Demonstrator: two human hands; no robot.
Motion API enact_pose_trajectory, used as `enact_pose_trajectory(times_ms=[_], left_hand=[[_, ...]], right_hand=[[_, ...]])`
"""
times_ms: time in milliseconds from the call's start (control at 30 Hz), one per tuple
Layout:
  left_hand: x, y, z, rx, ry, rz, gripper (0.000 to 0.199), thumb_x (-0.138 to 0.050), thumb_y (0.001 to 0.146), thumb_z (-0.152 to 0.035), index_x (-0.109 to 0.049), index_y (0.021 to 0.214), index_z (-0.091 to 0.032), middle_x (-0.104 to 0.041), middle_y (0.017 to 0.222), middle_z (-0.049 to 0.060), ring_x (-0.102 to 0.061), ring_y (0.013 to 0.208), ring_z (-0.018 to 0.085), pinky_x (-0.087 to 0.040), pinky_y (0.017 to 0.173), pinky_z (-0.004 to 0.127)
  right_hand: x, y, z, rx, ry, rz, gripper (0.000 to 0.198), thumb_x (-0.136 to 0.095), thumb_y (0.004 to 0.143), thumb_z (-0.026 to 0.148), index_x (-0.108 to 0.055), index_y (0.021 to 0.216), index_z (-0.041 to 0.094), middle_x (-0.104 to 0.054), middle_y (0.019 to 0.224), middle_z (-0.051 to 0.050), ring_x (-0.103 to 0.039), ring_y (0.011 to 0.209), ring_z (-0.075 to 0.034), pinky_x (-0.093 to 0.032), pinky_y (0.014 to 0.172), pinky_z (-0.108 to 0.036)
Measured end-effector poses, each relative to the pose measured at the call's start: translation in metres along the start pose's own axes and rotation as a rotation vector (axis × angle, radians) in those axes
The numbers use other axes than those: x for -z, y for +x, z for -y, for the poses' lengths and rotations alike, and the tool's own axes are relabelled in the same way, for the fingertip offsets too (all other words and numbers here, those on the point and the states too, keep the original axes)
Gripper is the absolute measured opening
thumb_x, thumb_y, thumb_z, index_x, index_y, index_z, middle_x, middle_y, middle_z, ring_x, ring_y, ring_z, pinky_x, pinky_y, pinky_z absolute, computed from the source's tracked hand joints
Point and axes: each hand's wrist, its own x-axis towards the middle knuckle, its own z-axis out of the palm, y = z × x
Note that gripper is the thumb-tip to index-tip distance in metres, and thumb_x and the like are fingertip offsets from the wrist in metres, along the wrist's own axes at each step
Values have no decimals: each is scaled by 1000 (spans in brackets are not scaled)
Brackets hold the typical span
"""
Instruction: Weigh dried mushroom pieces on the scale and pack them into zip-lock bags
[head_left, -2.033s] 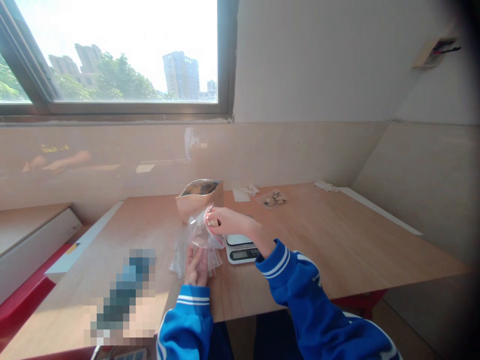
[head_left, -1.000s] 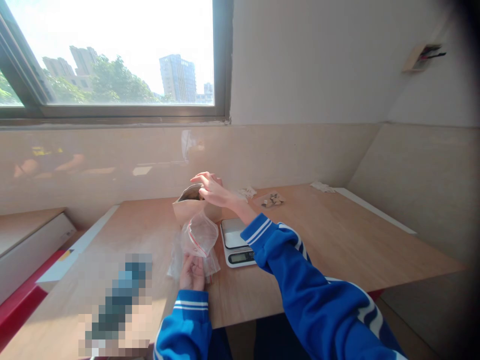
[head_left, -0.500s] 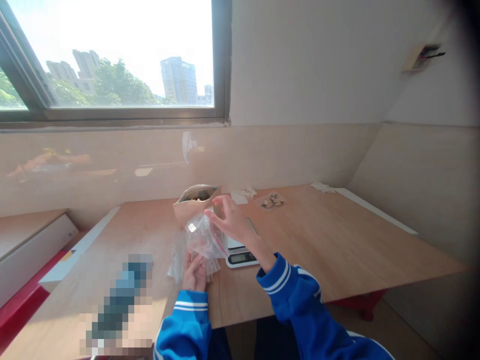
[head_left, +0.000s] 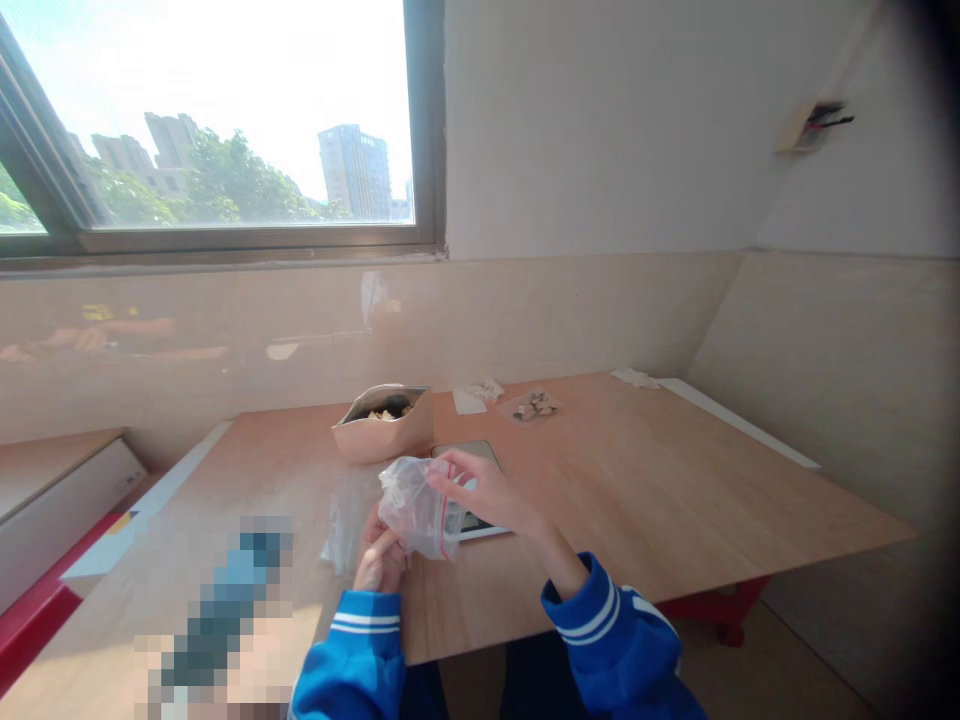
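The step in hand looks like work at the mouth of the bag [head_left: 414, 505]; the next move seems to call for a light, steady hold, the bag being limp. The left hand [head_left: 381, 558] has its fingers closed on the bag's lower side. The right hand [head_left: 489, 492], fingers half curled, is at its red-lined mouth; whether they pinch cannot be told.

No legible text, label, brand, number or sign anywhere in view
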Motion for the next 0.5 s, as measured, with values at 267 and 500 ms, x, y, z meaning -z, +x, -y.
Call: enact_pose_trajectory(times_ms=[267,500], left_hand=[[-11,-19,-38,-62,216,75,50,-62,67,-35,-66,114,-17,-68,118,10,-58,116,31,-43,102,42],[-30,-15,-51,-158,692,-72,36,-75,63,-47,-72,80,-17,-72,85,6,-65,90,26,-50,86,33]], right_hand=[[-1,-1,-14,-1,-1,-111,30,-43,95,43,-62,87,21,-67,81,-1,-60,74,-15,-43,65,-27],[-8,-2,-21,60,2,-69,29,-44,95,41,-62,85,21,-66,82,-1,-61,79,-16,-44,72,-28]])
